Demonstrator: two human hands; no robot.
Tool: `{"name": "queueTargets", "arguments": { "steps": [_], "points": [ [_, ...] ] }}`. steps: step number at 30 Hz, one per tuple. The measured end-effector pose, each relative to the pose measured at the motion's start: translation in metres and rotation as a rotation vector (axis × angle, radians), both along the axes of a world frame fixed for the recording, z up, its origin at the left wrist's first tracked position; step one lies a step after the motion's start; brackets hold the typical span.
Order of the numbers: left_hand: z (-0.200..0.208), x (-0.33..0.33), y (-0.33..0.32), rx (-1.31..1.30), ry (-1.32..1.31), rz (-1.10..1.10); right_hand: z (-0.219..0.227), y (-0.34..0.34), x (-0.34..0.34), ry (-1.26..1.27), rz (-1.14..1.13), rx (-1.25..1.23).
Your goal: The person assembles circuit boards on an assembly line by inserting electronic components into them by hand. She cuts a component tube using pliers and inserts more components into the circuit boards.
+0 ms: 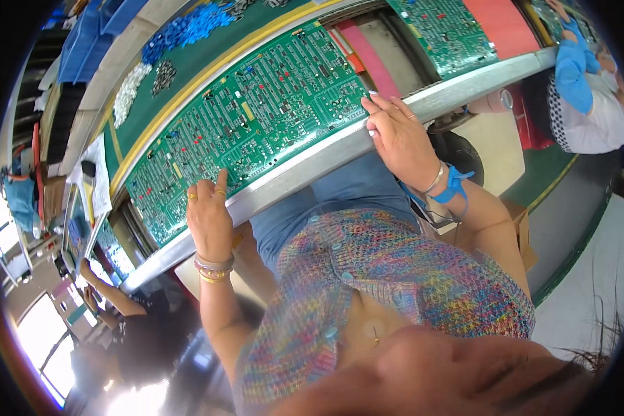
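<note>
Lying behind the metal rail (312, 166), one populated green circuit board (256, 125), judged light, stiff and fragile and best held by its outer edges, is met along its near side by left hand (210, 218) and right hand (403, 142), fingers loosely spread, nothing gripped.

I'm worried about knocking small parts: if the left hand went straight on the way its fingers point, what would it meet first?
The green board, right at the fingers. Depth is unclear, so the left hand may already be touching it.
</note>
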State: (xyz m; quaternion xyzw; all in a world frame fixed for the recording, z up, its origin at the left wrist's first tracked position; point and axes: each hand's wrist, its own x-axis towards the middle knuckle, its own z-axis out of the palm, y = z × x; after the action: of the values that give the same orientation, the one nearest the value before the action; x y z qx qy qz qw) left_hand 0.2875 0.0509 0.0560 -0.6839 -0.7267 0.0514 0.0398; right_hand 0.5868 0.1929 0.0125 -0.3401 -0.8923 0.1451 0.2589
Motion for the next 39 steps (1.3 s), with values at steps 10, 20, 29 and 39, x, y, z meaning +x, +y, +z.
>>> {"name": "queueTargets", "arguments": {
  "steps": [10, 20, 29, 39],
  "points": [
    [-0.002, 0.014, -0.002, 0.291, -0.749, 0.187, -0.001, 0.093, -0.011, 0.153, 0.191, -0.096],
    [-0.004, 0.013, 0.002, 0.254, -0.868, 0.177, -0.004, 0.090, -0.021, 0.057, 0.241, -0.095],
    [-0.007, 0.008, 0.005, 0.304, -0.801, 0.195, 0.005, 0.083, -0.017, 0.024, 0.267, 0.081],
    [-0.002, -0.007, 0.006, 0.260, -0.881, 0.516, 0.000, 0.027, -0.027, 0.256, 0.231, -0.006]
  ]
}}
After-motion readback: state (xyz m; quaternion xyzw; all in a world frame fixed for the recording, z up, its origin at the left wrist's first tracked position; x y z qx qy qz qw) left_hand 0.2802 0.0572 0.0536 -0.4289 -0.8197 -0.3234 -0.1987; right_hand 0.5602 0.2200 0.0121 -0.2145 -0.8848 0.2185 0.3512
